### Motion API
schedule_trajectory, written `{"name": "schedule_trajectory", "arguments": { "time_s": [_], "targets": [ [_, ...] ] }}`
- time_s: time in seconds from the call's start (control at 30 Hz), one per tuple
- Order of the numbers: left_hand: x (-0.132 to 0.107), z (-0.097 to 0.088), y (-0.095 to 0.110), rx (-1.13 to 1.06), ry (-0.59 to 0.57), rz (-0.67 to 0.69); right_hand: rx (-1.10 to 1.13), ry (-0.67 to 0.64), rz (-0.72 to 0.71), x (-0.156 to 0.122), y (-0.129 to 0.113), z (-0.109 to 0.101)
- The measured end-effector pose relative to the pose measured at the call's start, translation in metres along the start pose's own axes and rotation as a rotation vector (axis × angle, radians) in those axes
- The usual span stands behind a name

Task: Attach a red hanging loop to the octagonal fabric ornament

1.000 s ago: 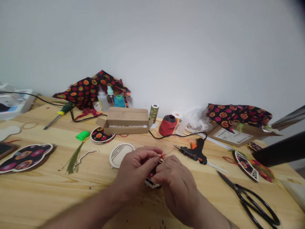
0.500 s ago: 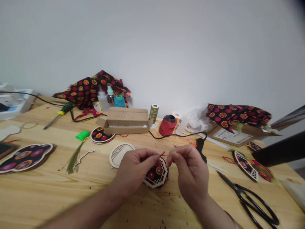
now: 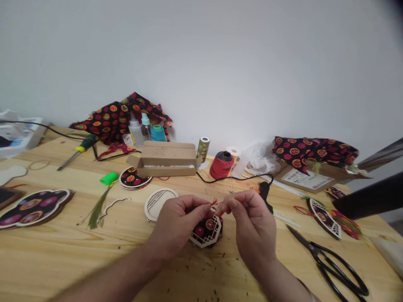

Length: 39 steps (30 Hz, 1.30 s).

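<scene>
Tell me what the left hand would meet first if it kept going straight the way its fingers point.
The red thread comes first: the left hand points right and slightly up, with its fingertips at the thread. Just past it are the right hand's fingers, though depth is hard to judge from this view.

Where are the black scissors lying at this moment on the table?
In the head view, the black scissors lie at the right front of the wooden table, right of the right hand and just below the lattice-edged fabric ornament.
</scene>
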<state>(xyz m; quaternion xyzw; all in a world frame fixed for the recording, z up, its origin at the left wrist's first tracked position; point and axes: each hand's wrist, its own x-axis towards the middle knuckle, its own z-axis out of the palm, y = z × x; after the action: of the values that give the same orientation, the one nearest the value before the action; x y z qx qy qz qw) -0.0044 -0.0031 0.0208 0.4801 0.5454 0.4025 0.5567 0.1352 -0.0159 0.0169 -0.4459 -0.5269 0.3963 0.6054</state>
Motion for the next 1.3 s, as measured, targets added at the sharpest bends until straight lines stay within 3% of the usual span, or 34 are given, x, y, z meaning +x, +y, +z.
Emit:
{"name": "schedule_trajectory", "arguments": {
  "time_s": [0.23,0.4,0.5,0.67,0.77,1.1,1.3],
  "targets": [
    [0.002,-0.002,-0.007,-0.195,-0.057,-0.04,-0.006,-0.037,-0.012,-0.003,-0.001,0.002],
    [0.007,-0.003,-0.012,-0.451,-0.076,-0.139,0.087,-0.099,0.234,-0.001,0.009,0.009],
    [0.008,-0.002,-0.012,-0.519,-0.087,-0.175,0.18,-0.069,0.354,0.004,0.014,0.011],
    [0.008,-0.001,-0.01,-0.628,-0.095,-0.207,0.209,-0.097,0.403,0.006,0.014,0.011],
    [0.008,0.0,-0.011,-0.645,-0.097,-0.215,0.1,-0.11,0.297,0.004,0.013,0.011],
    [0.006,0.001,-0.012,-0.523,-0.067,-0.164,-0.592,-0.13,-0.305,-0.003,0.019,0.003],
    [0.004,-0.001,-0.009,-0.227,0.042,0.083,-0.806,-0.091,-0.532,-0.006,0.02,0.0]
  ]
}}
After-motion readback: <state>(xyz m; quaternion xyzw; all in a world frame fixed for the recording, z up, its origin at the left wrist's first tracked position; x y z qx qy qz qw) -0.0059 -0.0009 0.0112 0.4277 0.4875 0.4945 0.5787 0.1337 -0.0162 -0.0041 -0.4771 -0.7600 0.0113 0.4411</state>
